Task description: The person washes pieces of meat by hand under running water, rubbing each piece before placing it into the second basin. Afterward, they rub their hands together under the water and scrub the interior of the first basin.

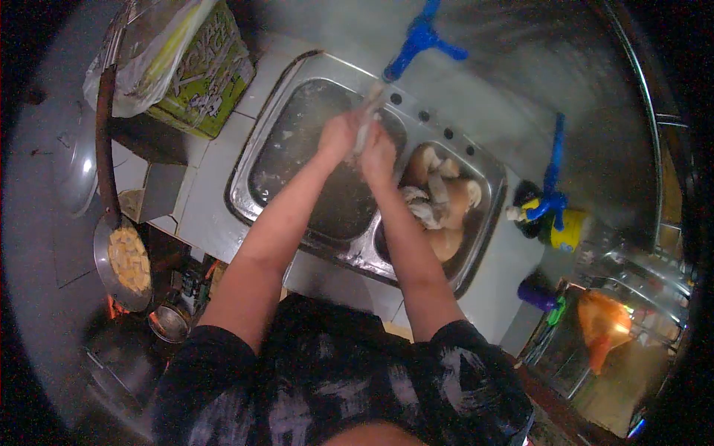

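Both my hands are together under the blue tap (405,56), over the left basin of the steel sink (236,186). My left hand (341,137) and my right hand (379,156) are closed around something whitish (364,136) between them. Blur and the fingers hide its kind; part of the white may be running water. Cloudy water (290,160) covers the bottom of the left basin. In the right basin lies a heap of pale tan and white pieces (454,201), partly behind my right forearm.
A green container (212,82) with a plastic bag stands at the back left. Left of the counter is a pan (130,267) of pale food pieces. On the right are another blue tap (550,201), a yellow container (569,230) and an orange funnel (602,323).
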The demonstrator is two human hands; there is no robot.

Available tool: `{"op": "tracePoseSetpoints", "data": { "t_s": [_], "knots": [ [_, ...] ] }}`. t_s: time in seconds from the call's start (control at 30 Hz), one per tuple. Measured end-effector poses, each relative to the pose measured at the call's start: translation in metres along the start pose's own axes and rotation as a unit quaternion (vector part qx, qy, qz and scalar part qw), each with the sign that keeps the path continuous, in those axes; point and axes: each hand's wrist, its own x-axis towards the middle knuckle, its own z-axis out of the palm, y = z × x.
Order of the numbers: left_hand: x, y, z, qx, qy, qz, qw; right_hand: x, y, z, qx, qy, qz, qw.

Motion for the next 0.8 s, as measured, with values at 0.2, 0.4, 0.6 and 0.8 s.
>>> {"op": "tracePoseSetpoints", "data": {
  "t_s": [0.2,0.4,0.6,0.8],
  "knots": [
    [0.007,-0.005,0.006,-0.021,0.056,-0.043,0.997,0.002,-0.021,-0.017,0.222,-0.042,0.160,0.961],
    [0.027,-0.047,0.033,-0.197,0.058,-0.057,0.977,0.011,0.008,-0.002,0.248,-0.018,0.094,0.964],
    [0.027,-0.026,0.012,-0.309,-0.067,-0.212,0.925,0.012,0.004,-0.005,0.353,-0.054,0.151,0.922],
    [0.015,-0.006,-0.001,-0.315,-0.123,-0.284,0.897,0.015,0.003,-0.002,0.350,-0.077,0.184,0.915]
  ]
}}
